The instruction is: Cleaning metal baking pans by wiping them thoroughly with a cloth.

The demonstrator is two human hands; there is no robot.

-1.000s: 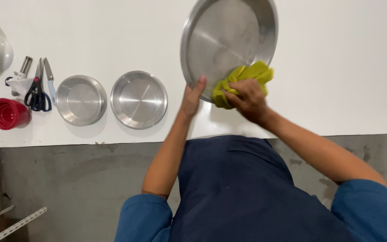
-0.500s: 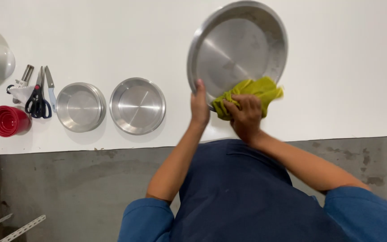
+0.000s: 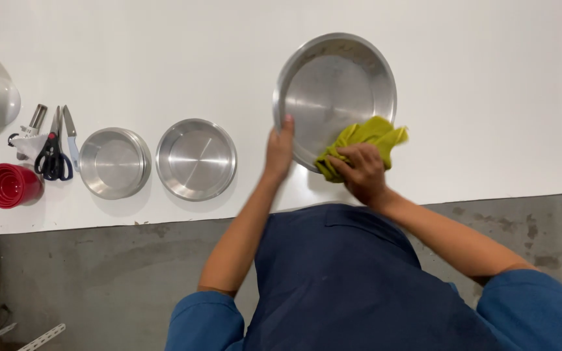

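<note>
Between my hands, I'm wiping the large steel pan (image 3: 333, 91): left hand (image 3: 280, 146) is gripping its rim, right hand (image 3: 359, 170) is clenching the yellow-green cloth (image 3: 365, 136) against it. Next probably calls for working the cloth around.

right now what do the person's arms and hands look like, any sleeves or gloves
Both hands are bare: no gloves, rings or watch show on the left hand or the right hand. The forearms are uncovered too. Blue sleeves end about the elbows, over a darker navy apron on the front.
</note>
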